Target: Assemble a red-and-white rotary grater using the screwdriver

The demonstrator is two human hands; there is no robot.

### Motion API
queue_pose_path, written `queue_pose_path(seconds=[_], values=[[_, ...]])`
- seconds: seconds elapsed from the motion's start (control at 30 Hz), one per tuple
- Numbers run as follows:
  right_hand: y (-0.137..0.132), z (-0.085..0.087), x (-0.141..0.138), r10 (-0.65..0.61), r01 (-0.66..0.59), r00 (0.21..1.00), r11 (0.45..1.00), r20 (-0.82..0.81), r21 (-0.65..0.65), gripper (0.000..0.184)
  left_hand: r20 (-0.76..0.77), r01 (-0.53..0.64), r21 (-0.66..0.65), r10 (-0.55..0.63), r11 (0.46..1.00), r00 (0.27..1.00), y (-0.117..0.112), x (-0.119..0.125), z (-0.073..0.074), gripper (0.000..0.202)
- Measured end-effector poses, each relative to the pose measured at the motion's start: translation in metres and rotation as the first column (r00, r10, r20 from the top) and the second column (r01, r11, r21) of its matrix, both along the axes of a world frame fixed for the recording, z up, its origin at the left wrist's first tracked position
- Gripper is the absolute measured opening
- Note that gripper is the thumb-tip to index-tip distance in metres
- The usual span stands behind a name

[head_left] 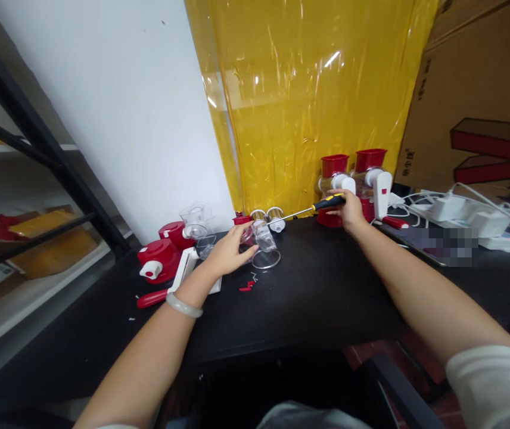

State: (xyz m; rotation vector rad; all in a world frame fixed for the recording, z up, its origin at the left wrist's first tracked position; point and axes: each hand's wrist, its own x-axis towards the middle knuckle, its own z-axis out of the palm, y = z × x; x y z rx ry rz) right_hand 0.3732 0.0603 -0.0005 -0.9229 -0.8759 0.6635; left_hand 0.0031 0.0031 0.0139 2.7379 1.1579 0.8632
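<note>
A yellow plastic sheet (308, 101) hangs behind the black counter (326, 286), with a big cardboard box (482, 89) to the right of it. At the back of the counter two red-and-white units (371, 179) stand upright and look fully put together. To the left, other units lie in parts: two red bases (161, 259), a white handle piece (187, 268) and a loose clear cup (196, 219). So some of the work looks done and some looks open.

The left hand (230, 250) reaches forward, palm down, its grip closed around a clear housing (264, 244) that lies on its side near the middle of the counter. The right hand (352, 211) is stretched further back, just in front of the upright units. Its grip is clamped on the yellow-and-black handle of a screwdriver (322, 205), whose shaft points left towards two small drum pieces (268, 215). A small red piece (246, 286) and tiny white bits (254, 276), perhaps screws, lie just beside the housing.
</note>
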Motion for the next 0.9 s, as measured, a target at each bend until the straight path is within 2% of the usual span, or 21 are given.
queue_pose_path(seconds=[0.23, 0.4, 0.57, 0.7, 0.8, 0.9], values=[[-0.0003, 0.0031, -0.0017, -0.019, 0.02, 1.0, 0.999, 0.023, -0.036, 0.023, 0.004, 0.0, -0.004, 0.0, 1.0, 1.0, -0.0017, 0.0005, 0.0013, 0.066], [-0.0044, 0.0039, -0.0045, -0.06, 0.063, 0.995, 0.998, 0.078, -0.031, 0.037, 0.005, -0.007, -0.008, 0.007, 1.0, 1.0, -0.0022, 0.001, 0.0017, 0.066], [-0.0081, 0.0041, -0.0045, -0.136, 0.147, 0.975, 0.988, 0.174, -0.048, 0.042, 0.004, -0.001, 0.001, 0.001, 1.0, 1.0, -0.0015, 0.0006, 0.0006, 0.066], [-0.0062, 0.005, -0.0029, -0.049, 0.054, 0.998, 0.992, 0.049, -0.118, 0.036, 0.007, -0.001, -0.001, 0.001, 1.0, 1.0, -0.0012, 0.0006, 0.0005, 0.066], [-0.0052, 0.0055, -0.0017, 0.008, -0.008, 1.0, 0.997, -0.004, -0.082, 0.027, 0.006, -0.003, 0.001, 0.003, 1.0, 1.0, -0.0009, 0.0003, 0.0004, 0.066], [-0.0055, 0.0064, -0.0018, -0.005, 0.005, 1.0, 0.999, 0.003, -0.036, 0.026, 0.006, -0.001, 0.0, 0.001, 1.0, 1.0, -0.0004, -0.0002, 0.0001, 0.066]])
